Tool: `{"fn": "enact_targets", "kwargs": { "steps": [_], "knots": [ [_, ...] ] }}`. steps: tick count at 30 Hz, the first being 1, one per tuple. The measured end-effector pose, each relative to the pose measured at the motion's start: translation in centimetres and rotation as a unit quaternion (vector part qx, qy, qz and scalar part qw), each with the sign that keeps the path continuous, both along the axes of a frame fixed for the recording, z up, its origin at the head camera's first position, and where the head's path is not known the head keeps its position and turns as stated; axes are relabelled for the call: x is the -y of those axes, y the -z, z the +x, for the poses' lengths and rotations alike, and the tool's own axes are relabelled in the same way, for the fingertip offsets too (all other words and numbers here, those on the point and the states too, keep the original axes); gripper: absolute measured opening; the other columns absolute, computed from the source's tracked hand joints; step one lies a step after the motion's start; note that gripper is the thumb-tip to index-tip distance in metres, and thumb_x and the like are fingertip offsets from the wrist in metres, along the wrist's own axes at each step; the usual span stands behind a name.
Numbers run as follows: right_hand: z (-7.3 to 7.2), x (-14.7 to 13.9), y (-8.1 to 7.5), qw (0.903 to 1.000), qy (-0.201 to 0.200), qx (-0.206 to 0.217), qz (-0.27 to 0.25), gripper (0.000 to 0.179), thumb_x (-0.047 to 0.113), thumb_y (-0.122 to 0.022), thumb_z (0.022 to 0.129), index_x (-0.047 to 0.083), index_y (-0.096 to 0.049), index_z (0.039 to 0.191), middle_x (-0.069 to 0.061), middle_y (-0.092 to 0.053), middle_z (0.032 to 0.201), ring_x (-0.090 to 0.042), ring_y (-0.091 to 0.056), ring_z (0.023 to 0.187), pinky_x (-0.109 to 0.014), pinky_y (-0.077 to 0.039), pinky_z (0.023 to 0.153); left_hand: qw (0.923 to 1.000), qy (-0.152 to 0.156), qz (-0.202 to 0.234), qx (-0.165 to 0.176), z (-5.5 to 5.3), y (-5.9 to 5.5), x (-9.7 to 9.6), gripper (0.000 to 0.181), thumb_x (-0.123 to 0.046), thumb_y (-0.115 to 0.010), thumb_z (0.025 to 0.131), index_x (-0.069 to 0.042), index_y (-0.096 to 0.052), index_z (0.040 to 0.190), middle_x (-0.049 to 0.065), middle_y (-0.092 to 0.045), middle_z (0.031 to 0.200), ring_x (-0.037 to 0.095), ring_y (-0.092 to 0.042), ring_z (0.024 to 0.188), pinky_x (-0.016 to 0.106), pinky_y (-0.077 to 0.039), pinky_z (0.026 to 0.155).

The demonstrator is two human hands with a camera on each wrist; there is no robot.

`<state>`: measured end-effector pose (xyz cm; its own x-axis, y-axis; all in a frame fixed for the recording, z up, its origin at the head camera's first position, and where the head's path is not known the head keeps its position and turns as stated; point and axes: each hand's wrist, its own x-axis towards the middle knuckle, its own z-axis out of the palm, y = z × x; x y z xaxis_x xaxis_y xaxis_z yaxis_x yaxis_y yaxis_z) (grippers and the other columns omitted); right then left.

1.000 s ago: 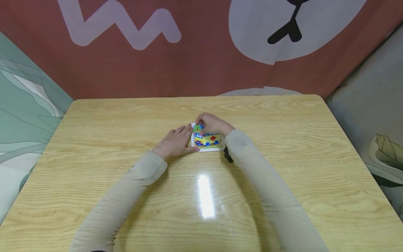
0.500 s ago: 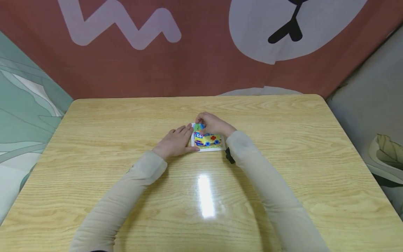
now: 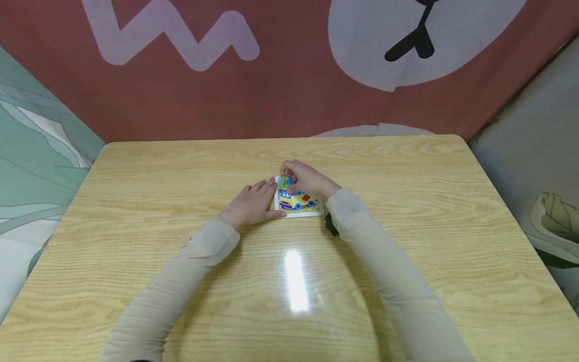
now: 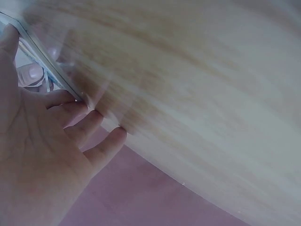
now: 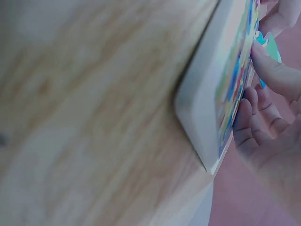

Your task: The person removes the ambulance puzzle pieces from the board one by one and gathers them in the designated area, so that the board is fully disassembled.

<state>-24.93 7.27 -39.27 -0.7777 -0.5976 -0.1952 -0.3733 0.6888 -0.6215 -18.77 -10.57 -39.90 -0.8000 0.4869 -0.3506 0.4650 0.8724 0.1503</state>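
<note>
One picture board (image 3: pixel 299 201) lies on the surface (image 3: pixel 181 171). Left grip (image 3: pixel 251 204), fingers loosely spread, touches its edge; right grip (image 3: pixel 308 179) pinches a small green piece (image 5: pixel 272 49).

Indoors by the look of it, room type unclear to us.
We see wood-grain tabletop (image 3: pixel 253 317), red-brown cartoon-print backdrop (image 3: pixel 289 100) behind, green leaf-print panel (image 3: pixel 36 146) left, grey leaf-print panel (image 3: pixel 520 146) right; can't pin home vs playroom.

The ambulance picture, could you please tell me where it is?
In the head view, the ambulance picture lies on the table near mid-frame, the left hand at its left edge and the right hand over its upper part.
</note>
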Motion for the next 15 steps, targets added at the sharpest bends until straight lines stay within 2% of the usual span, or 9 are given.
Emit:
{"fn": "enact_targets", "kwargs": {
  "steps": [9,15],
  "knots": [
    [-0.09,-0.08,0.05,0.9999,0.009,-0.001,-0.005,0.031,0.002,-0.070,0.084,0.006,-0.052,0.109,-0.009,-0.051,0.094,-0.021,-0.047,0.088,-0.032,-0.042,0.083,1.0000,0.000,-0.004,0.004,0.06,-0.25,-0.06,0.088,-0.063,-0.040,0.094,-0.003,-0.013,0.153,0.013,-0.010,0.162,0.032,-0.018,0.148,0.055,-0.025,0.116],
    [-0.02,-0.36,-0.05,0.9995,0.019,0.011,-0.024,0.024,0.003,-0.067,0.087,0.007,-0.054,0.107,-0.008,-0.053,0.092,-0.021,-0.050,0.087,-0.032,-0.045,0.083,0.9999,-0.003,-0.004,0.011,0.07,-0.35,-0.06,0.089,-0.063,-0.040,0.093,-0.004,-0.012,0.154,0.013,-0.009,0.162,0.032,-0.017,0.149,0.055,-0.024,0.117]
  ]
}}
